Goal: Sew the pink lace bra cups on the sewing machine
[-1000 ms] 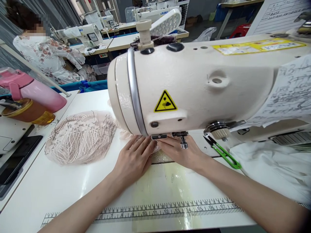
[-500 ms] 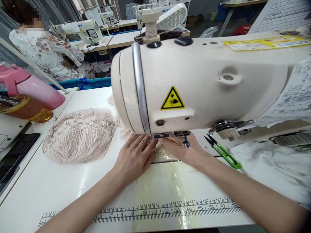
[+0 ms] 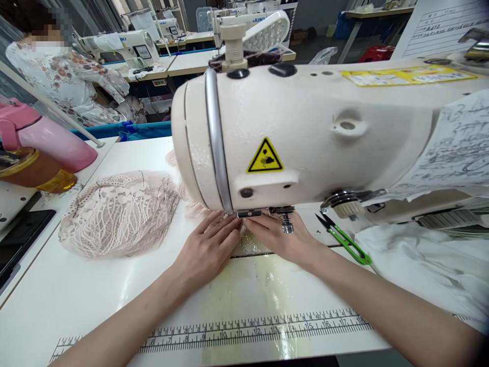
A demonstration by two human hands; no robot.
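My left hand (image 3: 204, 250) lies with its fingers stretched forward on a thin pale pink lace fabric (image 3: 196, 209), beside the needle area of a white sewing machine (image 3: 305, 117). My right hand (image 3: 280, 237) reaches in from the other side, its fingers extended flat towards the left fingertips. The machine head and a metal spring part (image 3: 287, 223) hide some of the right fingers. Little of the lace shows between the hands. A bunched pink lace piece (image 3: 118, 214) rests left of my left hand. Green-handled thread snips (image 3: 348, 242) lie right of my right hand.
White cloth (image 3: 416, 260) is heaped at the right. A printed ruler (image 3: 214, 339) crosses the table's front. On the left are a pink bottle (image 3: 53, 140), a brown cup (image 3: 42, 171) and a black phone-like device (image 3: 23, 250). A person (image 3: 64, 81) sits beyond, near other sewing machines.
The whole view has shifted slightly to the left. My left fingers have drawn in a little, and the thumb now sits closer to the forefinger. My right hand stays beside the needle area.
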